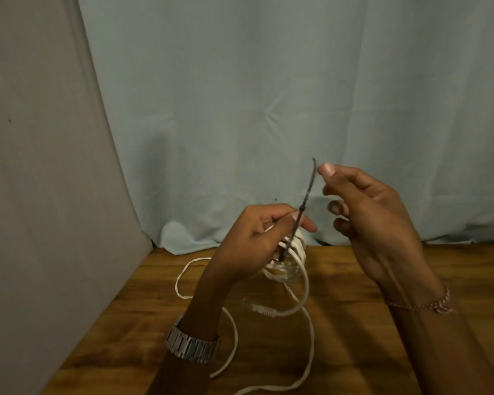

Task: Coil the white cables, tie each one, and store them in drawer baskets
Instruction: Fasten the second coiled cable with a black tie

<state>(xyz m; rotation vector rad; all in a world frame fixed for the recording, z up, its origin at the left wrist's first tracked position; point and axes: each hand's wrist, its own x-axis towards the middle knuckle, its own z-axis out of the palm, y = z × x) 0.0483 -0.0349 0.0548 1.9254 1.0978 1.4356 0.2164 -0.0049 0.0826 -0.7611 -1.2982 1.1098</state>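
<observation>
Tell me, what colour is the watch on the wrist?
Silver metal watch, seen in the head view.

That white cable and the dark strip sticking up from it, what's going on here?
A person is bundling a white cable over a wooden table. The left hand grips the coiled part and pinches a dark cable tie that runs through the coil, with its tail pointing up. The right hand is raised beside that tail, fingers loosely curled, its thumb close to the tip but not clearly holding it. The rest of the cable trails loose across the table, its plug lying there. No drawer baskets are in view.
</observation>
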